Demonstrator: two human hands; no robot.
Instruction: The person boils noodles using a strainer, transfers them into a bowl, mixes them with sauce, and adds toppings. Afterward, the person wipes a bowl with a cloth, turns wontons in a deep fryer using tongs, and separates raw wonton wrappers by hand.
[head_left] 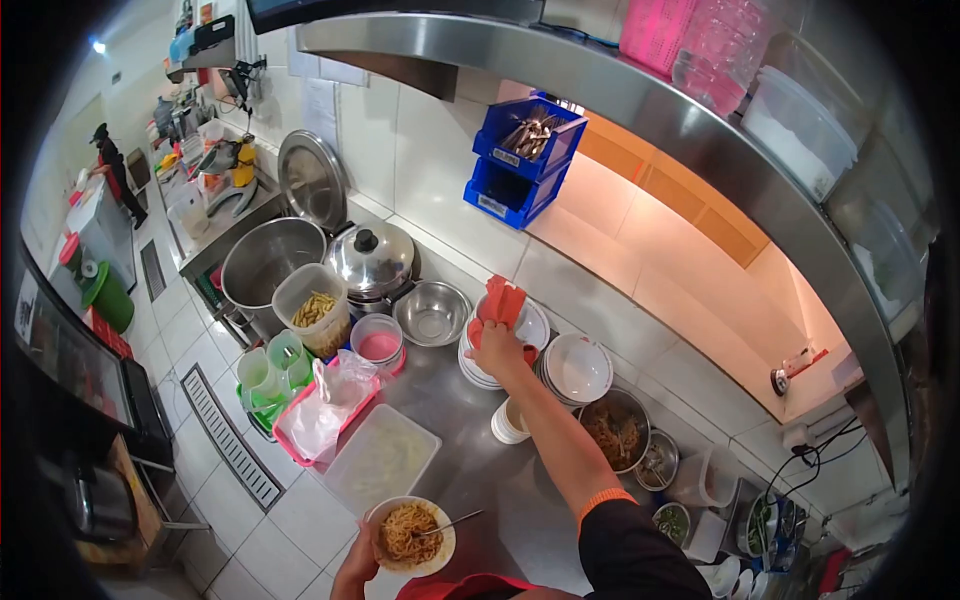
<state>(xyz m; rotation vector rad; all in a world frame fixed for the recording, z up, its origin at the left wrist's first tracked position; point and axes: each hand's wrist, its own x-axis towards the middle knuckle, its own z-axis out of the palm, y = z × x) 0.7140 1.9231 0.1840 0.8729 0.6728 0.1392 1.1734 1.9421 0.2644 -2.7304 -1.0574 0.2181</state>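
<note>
My left hand [359, 556] grips the rim of a white bowl of noodles [410, 532] at the bottom of the view. A metal utensil [455, 522] leans out of the bowl to the right. Stretched forward across the counter, my right hand [494, 346] is closed on a red cloth [503, 303], over a stack of white plates [535, 325]. Right of that hand stands a stack of white bowls [579, 368]. A stack of white cups [510, 420] is close under my right forearm.
Left on the steel counter are a translucent lid [383, 455], a pink tray [322, 410], a tall food container [312, 310] and a steel bowl [432, 313]. Blue cutlery bins [525, 160] stand ahead. A pot of brown food [613, 430] sits right. A person [120, 175] stands far left.
</note>
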